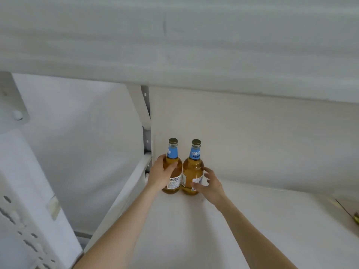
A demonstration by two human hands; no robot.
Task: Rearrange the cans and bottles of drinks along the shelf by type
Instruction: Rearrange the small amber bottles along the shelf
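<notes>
Two amber glass bottles with blue neck labels and gold caps stand upright side by side at the back left corner of the white shelf (252,220). My left hand (161,174) grips the left bottle (173,171) around its body. My right hand (208,186) is beside the right bottle (192,172), fingers spread and lightly touching its lower side, not wrapped round it.
The shelf's back panel (252,136) rises just behind the bottles and an upper shelf (174,45) hangs overhead. A metal upright with a bracket (146,121) stands left of the bottles. A yellowish object (355,217) pokes in at the right edge.
</notes>
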